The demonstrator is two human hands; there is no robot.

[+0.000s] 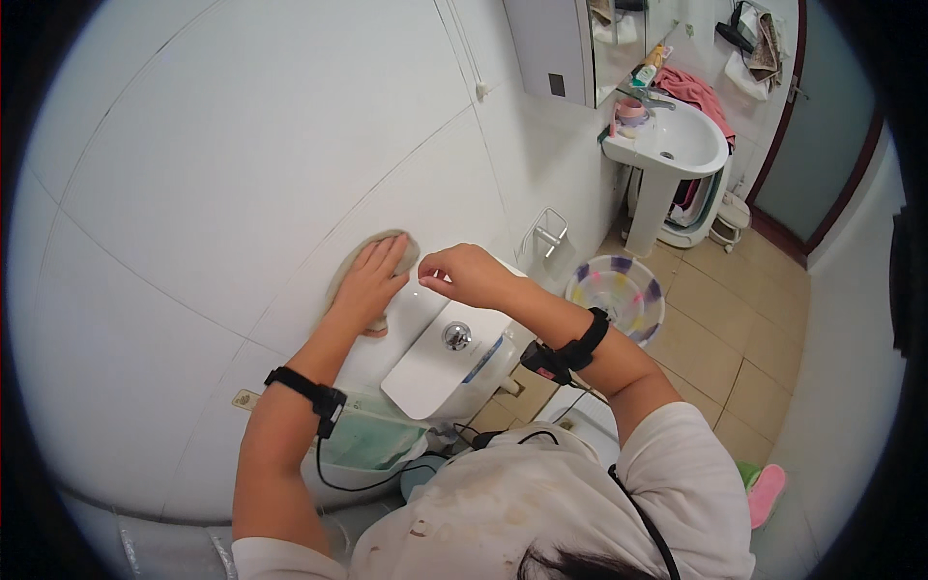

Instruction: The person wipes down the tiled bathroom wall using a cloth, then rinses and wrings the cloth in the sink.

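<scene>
My left hand [367, 290] presses a beige-grey cloth [394, 242] against the white tiled wall [242, 193]; its fingers lie over the cloth, which shows around them. Beside it, my right hand [468, 275] hovers above the white toilet cistern, fingers loosely curled in and nothing visible between them. Below both hands is the cistern lid [425, 372], with a round chrome flush button [456, 335] on top. Each forearm wears a black strap with a small box and a cable.
A paper holder [549, 232] juts from the wall. A patterned plastic basin [619, 290] stands on the tan floor [735, 319]. Farther off are a pedestal sink [686, 135], a mirror cabinet [556, 48] and a door [822, 126]. A clear bin with a green bag [372, 435] sits left of the cistern.
</scene>
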